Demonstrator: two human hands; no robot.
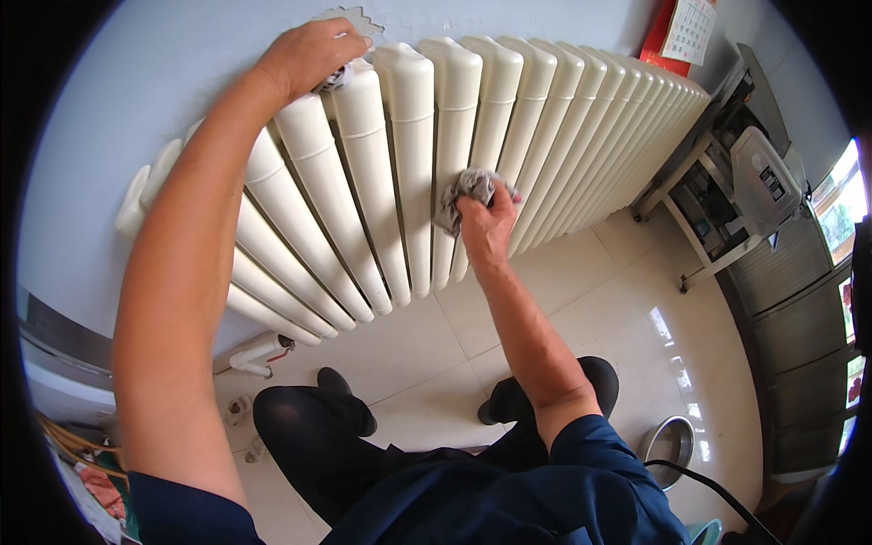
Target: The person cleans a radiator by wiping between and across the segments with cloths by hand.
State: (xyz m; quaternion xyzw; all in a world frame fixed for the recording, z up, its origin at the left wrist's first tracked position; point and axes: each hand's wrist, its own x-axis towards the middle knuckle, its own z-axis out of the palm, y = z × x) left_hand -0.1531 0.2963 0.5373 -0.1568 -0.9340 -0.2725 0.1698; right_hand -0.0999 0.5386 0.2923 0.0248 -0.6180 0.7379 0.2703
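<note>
A long white column radiator runs along the wall before me. My left hand is at its top, near the left part, with a bunched patterned cloth partly hidden beneath the fingers. My right hand grips a crumpled grey cloth against the front of the columns, near the middle of their height. Its fingers are partly hidden by the cloth.
A metal-framed cart with a clear plastic lid stands at the radiator's right end. A white pipe with a red-handled valve is low at left. Shoes lie on the tiled floor. A metal basin is at lower right, near a black cable.
</note>
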